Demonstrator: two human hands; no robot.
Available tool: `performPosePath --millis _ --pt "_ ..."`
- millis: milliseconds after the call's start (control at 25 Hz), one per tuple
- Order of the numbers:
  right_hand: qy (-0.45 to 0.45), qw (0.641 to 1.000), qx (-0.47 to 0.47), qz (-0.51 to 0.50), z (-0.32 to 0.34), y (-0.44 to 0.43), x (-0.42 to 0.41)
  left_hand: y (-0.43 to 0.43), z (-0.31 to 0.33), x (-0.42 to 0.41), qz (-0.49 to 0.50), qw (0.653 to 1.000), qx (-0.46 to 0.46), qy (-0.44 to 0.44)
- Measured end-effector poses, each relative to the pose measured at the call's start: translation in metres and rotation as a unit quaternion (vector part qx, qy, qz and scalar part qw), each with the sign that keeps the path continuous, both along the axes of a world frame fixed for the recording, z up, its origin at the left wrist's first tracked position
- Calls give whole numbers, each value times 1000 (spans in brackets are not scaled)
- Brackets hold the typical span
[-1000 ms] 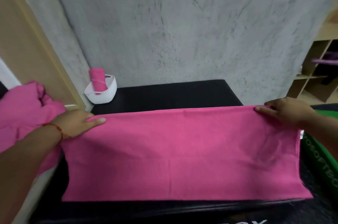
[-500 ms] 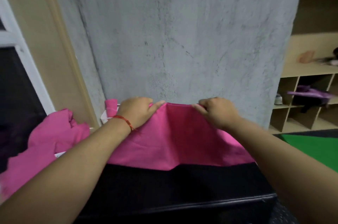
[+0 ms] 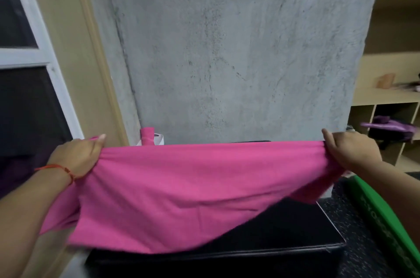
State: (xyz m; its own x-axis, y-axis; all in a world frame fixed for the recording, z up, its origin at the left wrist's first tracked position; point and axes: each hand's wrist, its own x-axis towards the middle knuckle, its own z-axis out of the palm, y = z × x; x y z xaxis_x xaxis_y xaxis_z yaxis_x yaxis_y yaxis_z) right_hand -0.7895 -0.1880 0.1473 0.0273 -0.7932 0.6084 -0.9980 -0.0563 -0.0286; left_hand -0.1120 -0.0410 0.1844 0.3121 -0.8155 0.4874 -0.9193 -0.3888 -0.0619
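Pink cloth [image 3: 193, 187] is hanging across the black bench [image 3: 284, 232], blocking the middle. Grey wall [image 3: 227, 50] is closing off twelve o'clock, white basket [image 3: 159, 139] is crowding eleven. Bare bench is lying open at five.

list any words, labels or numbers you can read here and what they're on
Green mat: one row of pale letters along its surface, too blurred to read.
Pink cloth, black bench, white basket: no text visible.
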Motion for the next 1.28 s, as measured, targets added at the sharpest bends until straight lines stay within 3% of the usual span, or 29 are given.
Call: performPosePath --millis 120,400,600,880,1040,1280 --pt "32 999 -13 -9 2 -10 -2 10 13 -8 -4 1000 7 -15" --pt "5 999 -34 7 -23 -24 -8 -1 -10 -9 -42 999 11 -28" --pt "24 999 25 9 -54 -44 -4 -31 -52 3 -37 999 27 22" --pt "12 996 77 32 -126 -122 13 -135 -142 48 -59 992 106 44" --pt "68 992 107 20 -185 -204 32 -206 -204 52 -99 983 136 72" --pt "128 979 157 -21 -259 -304 66 -311 -292 74 -26 982 160 95"
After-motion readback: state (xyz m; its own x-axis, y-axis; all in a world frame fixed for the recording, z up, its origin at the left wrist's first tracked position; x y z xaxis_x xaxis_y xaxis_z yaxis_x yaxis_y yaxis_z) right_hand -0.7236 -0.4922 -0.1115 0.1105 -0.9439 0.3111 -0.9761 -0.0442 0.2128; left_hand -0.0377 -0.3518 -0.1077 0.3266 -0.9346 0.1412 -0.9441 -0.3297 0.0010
